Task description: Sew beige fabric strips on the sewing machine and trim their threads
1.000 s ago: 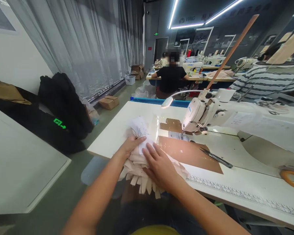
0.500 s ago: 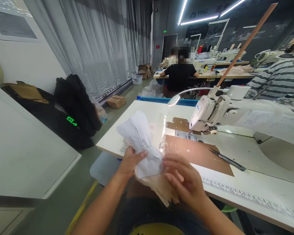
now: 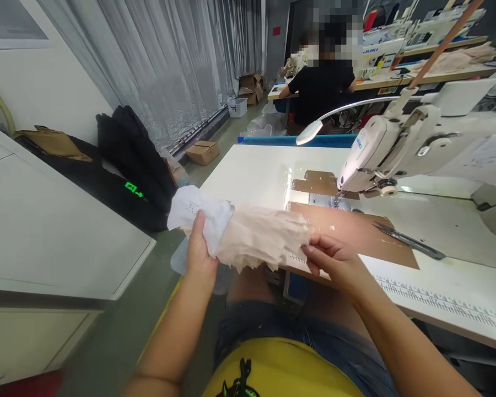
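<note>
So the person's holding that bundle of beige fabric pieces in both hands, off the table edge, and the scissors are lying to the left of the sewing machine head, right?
Not quite. The scissors lie to the right of the sewing machine needle area, on the brown sheet, as the head view shows. The rest holds: left hand and right hand both grip the fabric bundle off the table edge.

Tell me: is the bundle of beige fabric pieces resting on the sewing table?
No, both the left hand and the right hand hold the bundle of beige fabric pieces up, off the table.
</note>
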